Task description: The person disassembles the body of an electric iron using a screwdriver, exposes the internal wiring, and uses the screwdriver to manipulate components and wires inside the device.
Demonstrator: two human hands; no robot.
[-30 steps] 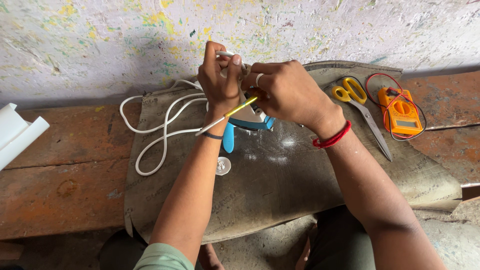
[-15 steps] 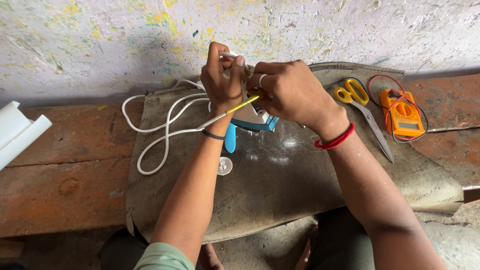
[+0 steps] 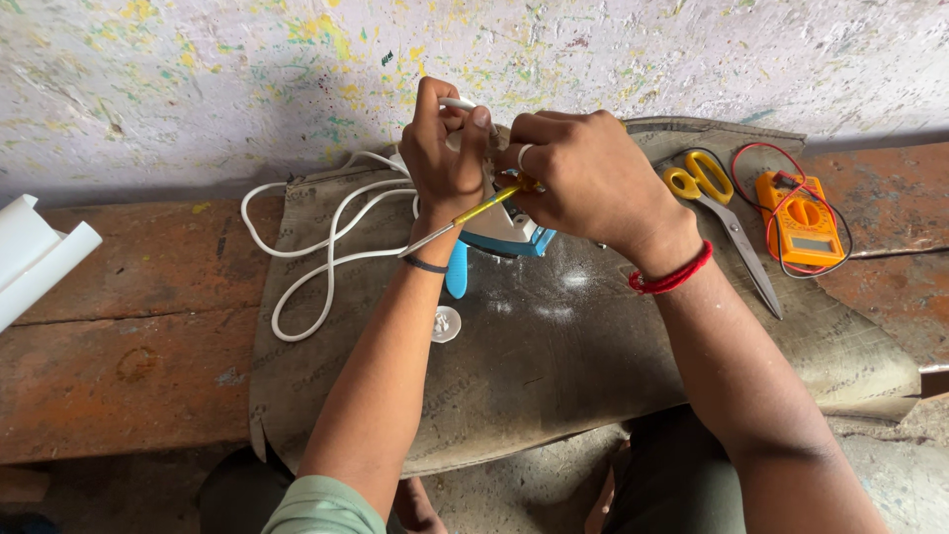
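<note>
My left hand (image 3: 445, 163) is closed around the white end of a cord (image 3: 460, 103), held up near the wall. My right hand (image 3: 588, 183) grips a thin yellow-handled screwdriver (image 3: 482, 205), whose grey part slants down-left across my left wrist. Under both hands, mostly hidden, lies a blue and white electric iron (image 3: 504, 235) on a dark grey mat (image 3: 554, 356). The white cord (image 3: 316, 259) loops out to the left over the mat's edge. A small round white knob (image 3: 446, 323) rests on the mat beside my left forearm.
Yellow-handled scissors (image 3: 727, 213) and an orange multimeter (image 3: 801, 220) with red and black leads lie on the mat at the right. A white plastic piece (image 3: 35, 259) sits at the left edge of the reddish wooden bench (image 3: 129, 346). A paint-speckled wall (image 3: 198, 89) stands behind.
Both hands keep their grips and stay over the iron. The screwdriver has shifted only slightly between my fingers.
</note>
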